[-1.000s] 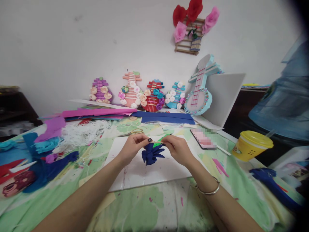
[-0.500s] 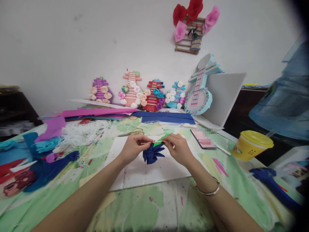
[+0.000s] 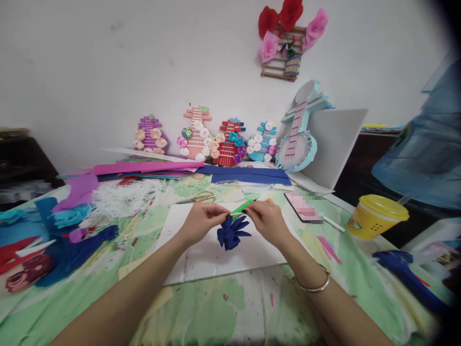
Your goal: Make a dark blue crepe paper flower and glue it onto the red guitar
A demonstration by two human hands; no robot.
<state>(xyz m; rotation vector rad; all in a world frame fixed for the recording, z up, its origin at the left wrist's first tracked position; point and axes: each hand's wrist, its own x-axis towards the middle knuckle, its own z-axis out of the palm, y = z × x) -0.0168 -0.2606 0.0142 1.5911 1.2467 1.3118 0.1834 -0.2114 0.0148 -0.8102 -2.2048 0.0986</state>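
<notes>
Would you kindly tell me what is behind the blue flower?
Behind the blue flower, the white board and part of a green tool show; whatever it covers is hidden.

Four flower-trimmed model instruments [image 3: 228, 150] in row against wall [image 3: 108, 77]; larger pale-blue instrument [image 3: 295, 146] tilted beside white panel [image 3: 334, 144]. Red and pink paper roses [image 3: 290, 17] on wall-hung wooden rack [image 3: 274, 75]. Phone [image 3: 299, 206] on worktop [image 3: 212, 312] near yellow lidded cup [image 3: 374, 218]. Blue bottle [image 3: 414, 161], seemingly plastic, blurred at right.

The ruffled paper piece [image 3: 232, 234] is deep blue. Green and cream blotches pattern the surface [image 3: 212, 307].
</notes>
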